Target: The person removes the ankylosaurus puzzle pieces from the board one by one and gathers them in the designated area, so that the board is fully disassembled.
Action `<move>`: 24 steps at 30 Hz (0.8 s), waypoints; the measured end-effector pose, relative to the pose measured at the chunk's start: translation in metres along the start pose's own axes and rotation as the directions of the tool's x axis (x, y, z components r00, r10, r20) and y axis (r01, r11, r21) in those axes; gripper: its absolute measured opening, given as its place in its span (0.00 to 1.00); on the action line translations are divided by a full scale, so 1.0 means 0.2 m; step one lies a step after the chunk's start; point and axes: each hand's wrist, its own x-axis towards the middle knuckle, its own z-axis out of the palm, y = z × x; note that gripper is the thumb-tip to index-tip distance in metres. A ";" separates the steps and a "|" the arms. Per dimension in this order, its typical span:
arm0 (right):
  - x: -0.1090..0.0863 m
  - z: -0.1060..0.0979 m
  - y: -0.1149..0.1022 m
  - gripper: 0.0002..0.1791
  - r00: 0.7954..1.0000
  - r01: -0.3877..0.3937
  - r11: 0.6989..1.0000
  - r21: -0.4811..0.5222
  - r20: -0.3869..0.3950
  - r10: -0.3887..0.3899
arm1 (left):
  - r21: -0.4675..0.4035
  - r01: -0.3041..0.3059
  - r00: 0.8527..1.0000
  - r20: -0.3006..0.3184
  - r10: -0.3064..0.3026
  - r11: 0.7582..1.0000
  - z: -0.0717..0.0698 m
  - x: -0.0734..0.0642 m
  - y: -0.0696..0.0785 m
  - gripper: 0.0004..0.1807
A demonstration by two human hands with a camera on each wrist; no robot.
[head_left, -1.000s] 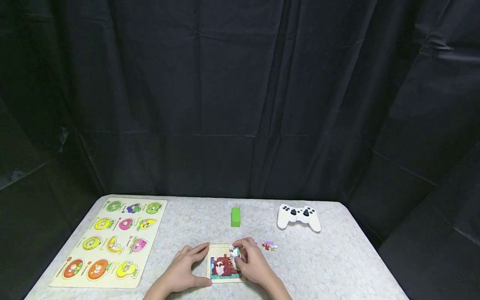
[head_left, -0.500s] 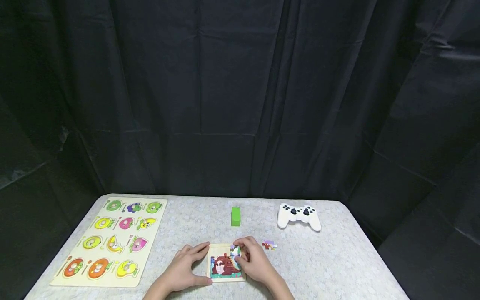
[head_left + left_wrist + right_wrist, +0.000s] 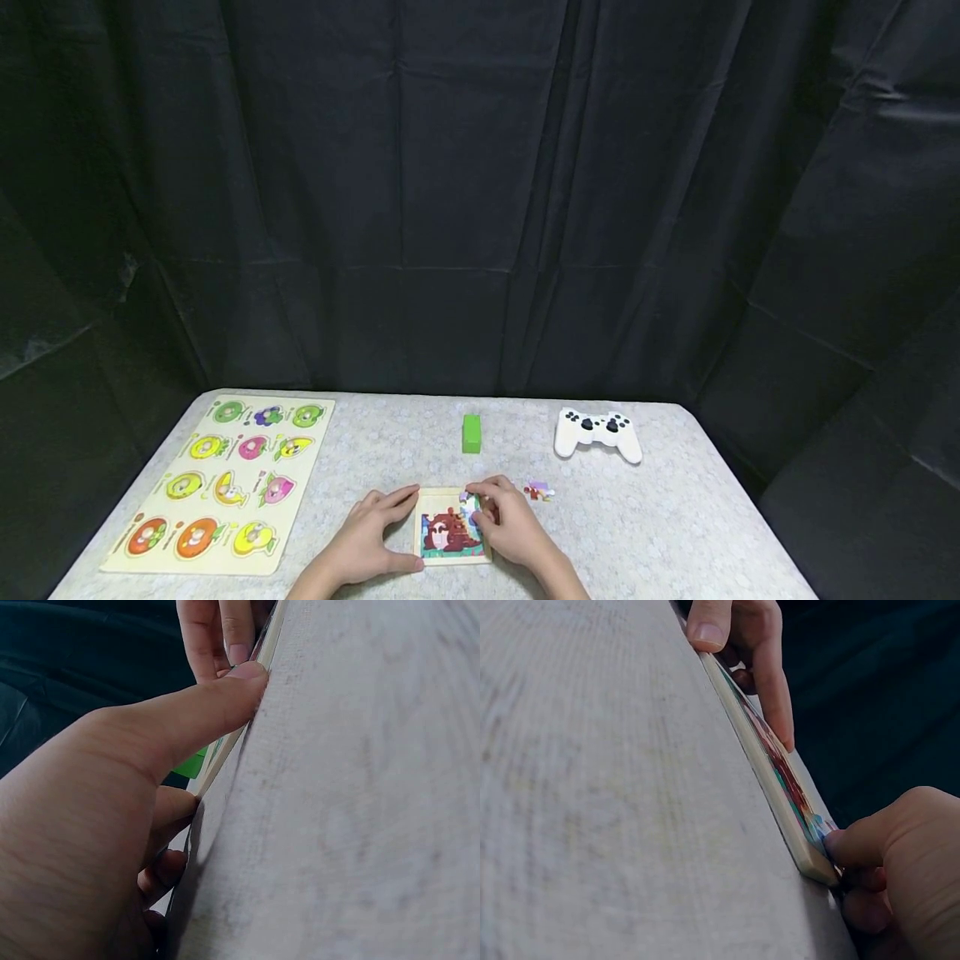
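A small wooden jigsaw tray (image 3: 453, 561) lies flat in front of me, its lower part filled with a picture in brown, red and teal. My left hand (image 3: 363, 537) holds the tray's left side, thumb at the near corner and forefinger at the far corner. At the right side, my right hand (image 3: 510, 523) pinches a white, blue and purple puzzle piece (image 3: 468, 502) between thumb and forefinger, partly covering it. In the right wrist view the right thumb (image 3: 844, 844) meets the picture near the tray's corner.
A loose puzzle piece (image 3: 538, 490) lies right of my right hand. Farther back are a green block (image 3: 471, 434) and a white game controller (image 3: 597, 435). A fruit puzzle board (image 3: 217, 483) covers the table's left side. Black cloth (image 3: 465, 208) hangs behind.
The piece in my right fingers has tilted and turned slightly, and now appears flatter against the neighbouring pieces at the tray's right side. My left hand stays put.
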 end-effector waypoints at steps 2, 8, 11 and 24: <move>0.00 0.00 0.00 0.20 1.000 -0.016 1.000 0.006 0.007 0.016 | -0.005 -0.005 1.000 -0.003 0.005 1.000 0.00 0.00 0.00 0.55; 0.00 0.00 -0.01 0.19 1.000 -0.018 1.000 0.013 0.008 0.018 | -0.004 -0.029 1.000 -0.007 0.029 1.000 0.00 0.00 0.00 0.54; 0.00 0.00 -0.01 0.20 1.000 -0.003 1.000 -0.003 -0.007 0.003 | -0.002 -0.031 0.999 -0.005 0.031 1.000 0.00 0.00 0.01 0.54; 0.01 0.01 -0.02 0.20 0.996 0.018 0.998 -0.062 -0.082 -0.023 | 0.011 -0.024 1.000 -0.009 0.024 1.000 0.00 0.00 0.01 0.55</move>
